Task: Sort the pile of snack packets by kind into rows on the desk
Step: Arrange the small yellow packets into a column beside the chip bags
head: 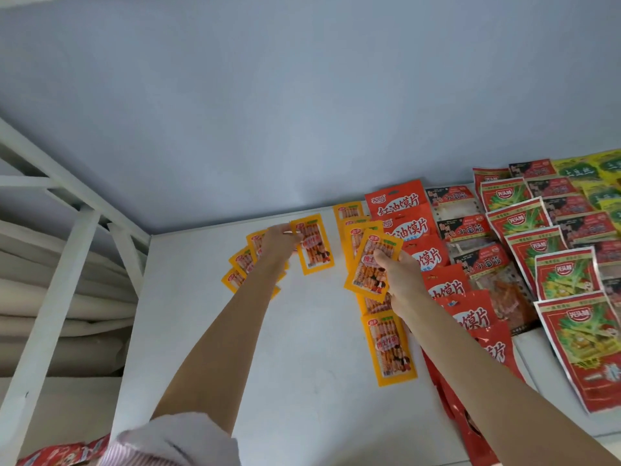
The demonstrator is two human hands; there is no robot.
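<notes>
Two hands, left hand (280,238) & right hand (400,274), each pinch orange packets (314,245); desk (302,331) bare between.

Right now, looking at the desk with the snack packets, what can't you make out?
- Head view: loose orange packets partly hidden under the left hand and forearm; their count is unclear.
- Orange packet row partly covered by the packet held in the right hand.
- Yellow-green packets cut off by the right edge.
- Small print is blurred.
</notes>
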